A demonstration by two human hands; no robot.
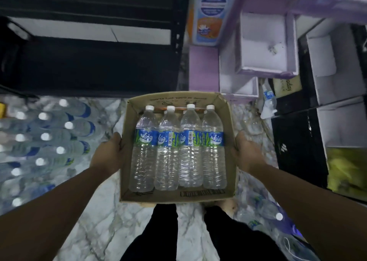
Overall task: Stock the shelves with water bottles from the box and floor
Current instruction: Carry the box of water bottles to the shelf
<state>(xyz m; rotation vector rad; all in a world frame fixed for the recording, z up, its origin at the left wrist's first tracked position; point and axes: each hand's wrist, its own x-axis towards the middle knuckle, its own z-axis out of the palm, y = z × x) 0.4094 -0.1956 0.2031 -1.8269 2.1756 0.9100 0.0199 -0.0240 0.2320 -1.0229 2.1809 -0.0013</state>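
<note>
I hold an open cardboard box off the floor in front of my legs. My left hand grips its left wall and my right hand grips its right wall. Several clear water bottles with blue and green labels and white caps lie side by side in the box, caps pointing away from me. A dark metal shelf unit stands ahead on the left, its visible boards bare. Many more water bottles stand packed on the floor at the left.
Purple and white cartons are stacked ahead on the right, with black and white boxes beyond them. Loose bottles lie on the marble floor at my right foot. One small bottle leans by the cartons.
</note>
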